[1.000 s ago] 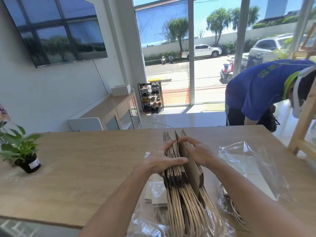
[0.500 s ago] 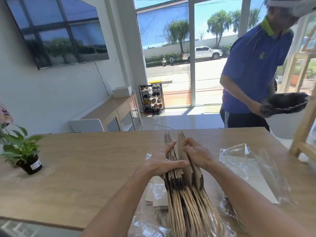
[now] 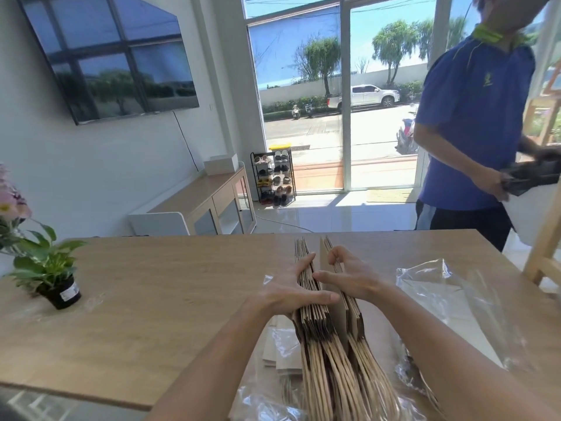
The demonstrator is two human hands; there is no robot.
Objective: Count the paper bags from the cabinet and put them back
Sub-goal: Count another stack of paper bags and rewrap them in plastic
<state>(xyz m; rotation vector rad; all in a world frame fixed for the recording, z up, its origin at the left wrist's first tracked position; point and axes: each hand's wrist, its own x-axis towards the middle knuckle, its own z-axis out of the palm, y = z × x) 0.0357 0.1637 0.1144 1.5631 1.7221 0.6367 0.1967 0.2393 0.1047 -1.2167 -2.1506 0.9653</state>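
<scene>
A stack of flat brown paper bags [image 3: 315, 332] stands on edge on the wooden table [image 3: 158, 287], twisted-paper handles pointing toward me. My left hand [image 3: 288, 291] presses the left part of the stack, thumb across the top edges. My right hand [image 3: 349, 275] grips the right part, fingers hooked over a bag's top edge. A gap between the hands splits the stack in two. More flat bags [image 3: 279, 354] lie under clear plastic beneath the stack.
Crumpled clear plastic wrap [image 3: 449, 302] lies right of the bags. A potted plant [image 3: 51, 278] stands at the table's left. A person in a blue shirt [image 3: 473, 123] stands beyond the far right corner holding a dark object. A wooden frame [image 3: 543, 253] rises at right.
My hands have slid slightly along the stack and the gap between the two parts has widened. The person in blue straightened up from bending and now stands holding a dark object.
</scene>
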